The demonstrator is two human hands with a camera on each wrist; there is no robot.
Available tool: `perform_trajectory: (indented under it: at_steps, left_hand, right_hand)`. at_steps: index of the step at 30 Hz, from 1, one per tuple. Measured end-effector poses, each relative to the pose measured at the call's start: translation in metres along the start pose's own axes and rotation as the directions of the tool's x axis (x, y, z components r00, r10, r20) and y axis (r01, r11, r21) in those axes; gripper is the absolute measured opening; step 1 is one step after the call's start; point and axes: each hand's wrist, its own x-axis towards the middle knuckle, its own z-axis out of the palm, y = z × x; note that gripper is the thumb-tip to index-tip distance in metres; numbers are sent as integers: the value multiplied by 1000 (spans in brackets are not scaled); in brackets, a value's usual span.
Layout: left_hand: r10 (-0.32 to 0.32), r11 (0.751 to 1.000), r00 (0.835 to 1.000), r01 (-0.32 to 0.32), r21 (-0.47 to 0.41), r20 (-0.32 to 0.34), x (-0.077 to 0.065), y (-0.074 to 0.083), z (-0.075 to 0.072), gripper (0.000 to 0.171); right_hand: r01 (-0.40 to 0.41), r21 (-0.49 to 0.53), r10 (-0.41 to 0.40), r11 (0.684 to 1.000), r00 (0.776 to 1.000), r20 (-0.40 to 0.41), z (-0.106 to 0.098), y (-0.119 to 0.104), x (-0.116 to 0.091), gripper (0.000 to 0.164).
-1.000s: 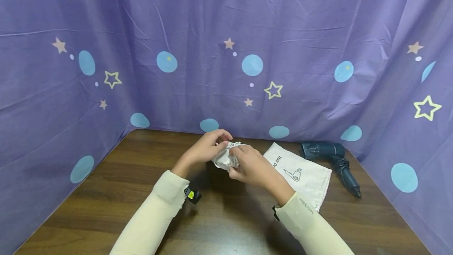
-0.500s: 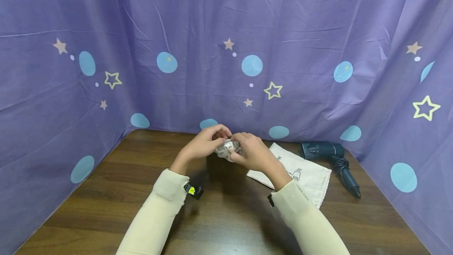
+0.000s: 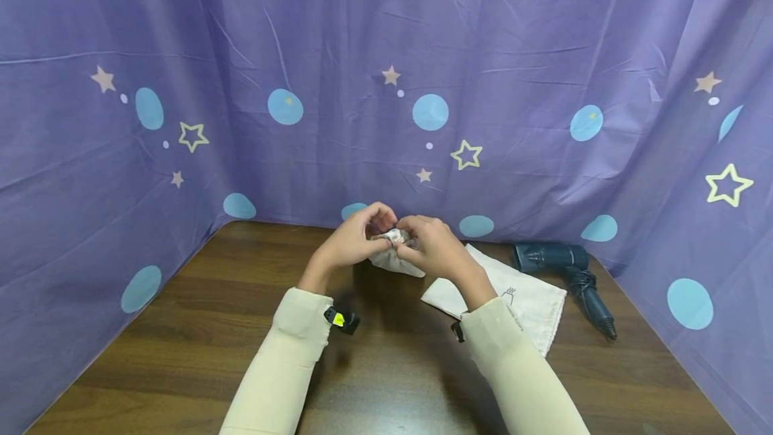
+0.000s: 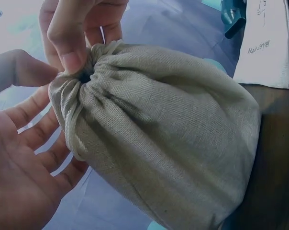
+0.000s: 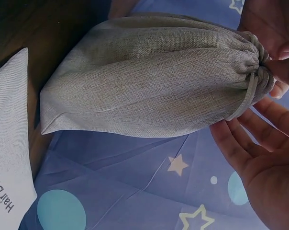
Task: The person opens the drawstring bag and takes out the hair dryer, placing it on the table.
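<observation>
A small beige cloth drawstring bag (image 3: 395,263) is held up over the far middle of the table in the head view. Its neck is gathered, with the cord looped round it, and the body of the bag (image 4: 163,120) fills most of the left wrist view. My left hand (image 3: 349,242) holds the gathered neck between thumb and fingers. On the opposite side, my right hand (image 3: 439,250) pinches the same neck, its thumb at the small puckered opening. In the right wrist view the bag (image 5: 149,81) looks full and rounded. Its contents are hidden.
A flat white cloth pouch (image 3: 537,304) printed with a hair dryer lies right of the hands, partly behind the right forearm. Beyond it a dark hair dryer (image 3: 549,257) rests with its cord wrapped round the handle. A purple patterned curtain (image 3: 362,153) borders the table's back.
Both hands have risen slightly and moved closer together. The bag has turned: its open mouth faced the head camera, and now its gathered neck is at the top with the body hanging below.
</observation>
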Motion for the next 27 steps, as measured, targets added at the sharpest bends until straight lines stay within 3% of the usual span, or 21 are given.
perform_trajectory:
  at_steps: [6, 14, 23, 27]
  left_hand:
    - [-32, 996, 997, 38, 87, -66, 0, -1, 1, 30]
    - [-49, 973, 995, 69, 222, -92, 1, -6, 3, 24]
    - [-37, 960, 986, 80, 268, -161, 3, -7, 7, 20]
    - [13, 959, 976, 49, 279, -216, 3, -6, 8, 23]
  right_hand:
    - [-38, 23, 38, 999, 999, 0, -1, 3, 5, 29]
    - [-14, -31, 11, 999, 993, -120, 2, 5, -1, 26]
    - [11, -93, -35, 996, 963, -266, 10, 5, -6, 24]
    - [-18, -79, -7, 997, 955, -296, 15, 3, -6, 21]
